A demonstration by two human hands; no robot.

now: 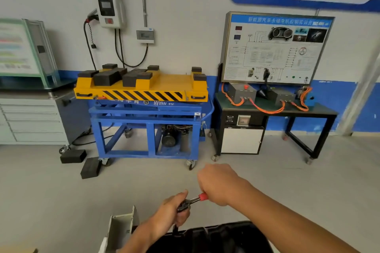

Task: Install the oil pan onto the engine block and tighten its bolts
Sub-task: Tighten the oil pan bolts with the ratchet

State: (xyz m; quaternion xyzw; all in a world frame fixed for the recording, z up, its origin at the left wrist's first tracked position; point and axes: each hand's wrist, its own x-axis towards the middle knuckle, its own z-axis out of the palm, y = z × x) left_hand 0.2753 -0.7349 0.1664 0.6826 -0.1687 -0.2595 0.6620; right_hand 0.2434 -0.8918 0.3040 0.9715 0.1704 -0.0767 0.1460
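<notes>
The black oil pan [222,236] lies at the bottom edge of the view, its far rim showing. A ratchet wrench [192,201] with a red handle collar stands over the pan's far left rim, its extension running down to the rim. My left hand [174,209] grips the ratchet head and the extension below it. My right hand [219,183] is wrapped around the handle, which it mostly hides. The engine block and the bolts are hidden.
A pale metal bracket [121,230] stands left of the pan. Beyond the grey floor are a blue cart with a yellow lift table [141,88], two black rubber blocks [82,162] on the floor, a grey drawer cabinet [30,117] and a training bench [273,107].
</notes>
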